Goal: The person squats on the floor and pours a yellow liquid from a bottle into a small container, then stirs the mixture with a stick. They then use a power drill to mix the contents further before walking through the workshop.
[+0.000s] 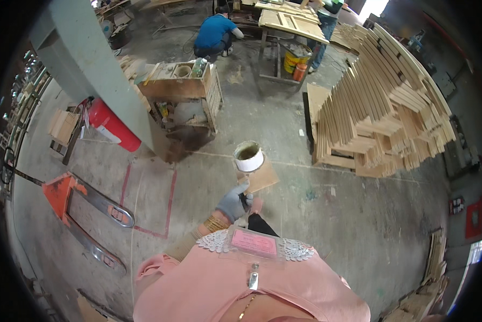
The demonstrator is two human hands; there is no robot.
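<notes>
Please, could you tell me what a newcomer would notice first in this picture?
Probably the bright red fire extinguisher by the grey pillar on the left, with an orange pallet jack nearer on the floor. On the right rises a large stack of pale wooden pieces. Near the middle, a white open-topped can stands out just beyond the gloved left hand.

Left grip (232, 203) at board (263, 178) under white pot (248, 160)
</notes>
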